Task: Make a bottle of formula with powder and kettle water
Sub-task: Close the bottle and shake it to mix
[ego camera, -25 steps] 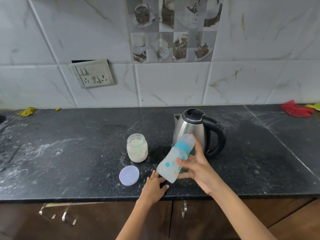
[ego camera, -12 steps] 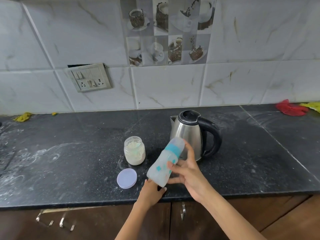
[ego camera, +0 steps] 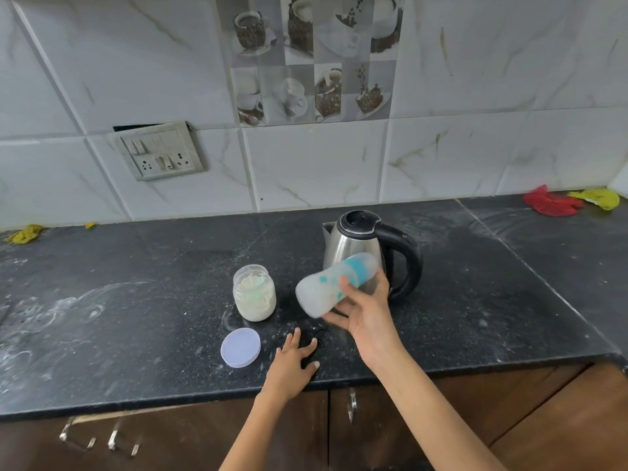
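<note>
Cloudy bottle (ego camera: 331, 285) lies tilted in the right grip (ego camera: 365, 309), fingers wrapped around it

a frosted white bottle (ego camera: 334, 285) with a teal collar and small teal and orange prints. a silver steel kettle (ego camera: 356, 248) with black lid and handle. a clear jar (ego camera: 254, 294) of cream powder, a pale lilac lid (ego camera: 240, 347), a speckled black counter (ego camera: 136, 317), white marbled tiles (ego camera: 102, 62).

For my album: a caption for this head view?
Right hand tilts a capped bottle by the kettle; left hand rests on the counter.
</note>
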